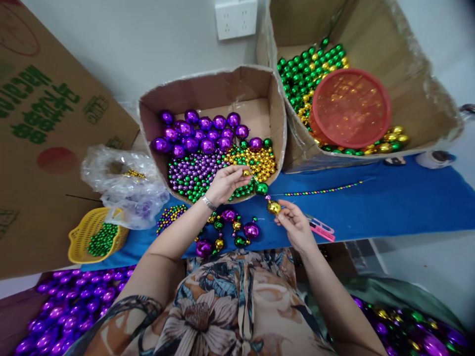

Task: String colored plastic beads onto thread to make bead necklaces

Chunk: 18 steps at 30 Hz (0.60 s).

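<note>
Between my hands runs a short bead string with a shiny green ball (261,188), a small pink-purple bead and a large gold ball (274,207). My left hand (230,182) pinches a small gold bead (245,173) over the front rim of the low cardboard box. My right hand (296,225) has its fingertips closed at the large gold ball's right side; the thread there is hard to see. Below my left wrist, on the blue tabletop (389,212), a strung garland (218,225) of purple, gold and green balls lies in loops.
The low box (148,106) holds purple, green and gold beads. Right of it stands a bigger box (415,74) with beads and a red basin (315,111). A thin bead strand (322,191) and pink-handled snips (322,231) lie rightward; a yellow basket (77,242) sits left.
</note>
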Motion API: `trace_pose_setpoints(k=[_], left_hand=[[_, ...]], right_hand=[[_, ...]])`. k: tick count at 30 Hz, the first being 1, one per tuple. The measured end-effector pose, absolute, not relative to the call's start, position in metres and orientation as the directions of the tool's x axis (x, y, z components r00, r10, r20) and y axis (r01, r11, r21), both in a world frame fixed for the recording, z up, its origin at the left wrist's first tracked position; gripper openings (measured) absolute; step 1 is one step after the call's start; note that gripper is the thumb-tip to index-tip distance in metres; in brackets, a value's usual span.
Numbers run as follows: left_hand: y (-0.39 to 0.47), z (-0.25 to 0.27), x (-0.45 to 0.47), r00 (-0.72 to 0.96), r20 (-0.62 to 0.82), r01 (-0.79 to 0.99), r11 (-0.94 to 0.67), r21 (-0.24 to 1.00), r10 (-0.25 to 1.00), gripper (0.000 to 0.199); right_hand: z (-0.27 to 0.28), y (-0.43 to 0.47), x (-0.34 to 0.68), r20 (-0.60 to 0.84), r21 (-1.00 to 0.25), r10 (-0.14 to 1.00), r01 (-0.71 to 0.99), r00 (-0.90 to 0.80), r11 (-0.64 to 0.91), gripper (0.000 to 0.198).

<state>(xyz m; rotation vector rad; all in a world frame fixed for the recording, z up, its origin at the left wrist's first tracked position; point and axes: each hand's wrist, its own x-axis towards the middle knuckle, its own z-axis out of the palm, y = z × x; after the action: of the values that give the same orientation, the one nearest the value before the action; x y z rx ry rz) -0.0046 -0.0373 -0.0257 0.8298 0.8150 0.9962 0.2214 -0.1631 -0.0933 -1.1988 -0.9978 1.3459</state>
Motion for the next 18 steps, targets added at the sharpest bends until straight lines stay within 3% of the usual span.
trace_pose_setpoints(k=[9, 18], left_hand=[[-0.0425, -0.0289, -0.0073, 0.277, -0.158, -0.372, 0.257, 0.892, 0.948, 0.032], [-0.0455, -0.0289, -0.0084, 0.233, -0.026, -0.165, 0.066, 0.984, 0.972, 0.033]], right_hand=[[-0.0886, -0.1612, 0.2183, -0.119, -0.989, 0.993, -0.081, -0.026, -0.121, 0.043], [-0.0835, -0.1608, 0.2208, -0.054, -0.997, 0.998, 0.054, 0.024, -0.055, 0.04]])
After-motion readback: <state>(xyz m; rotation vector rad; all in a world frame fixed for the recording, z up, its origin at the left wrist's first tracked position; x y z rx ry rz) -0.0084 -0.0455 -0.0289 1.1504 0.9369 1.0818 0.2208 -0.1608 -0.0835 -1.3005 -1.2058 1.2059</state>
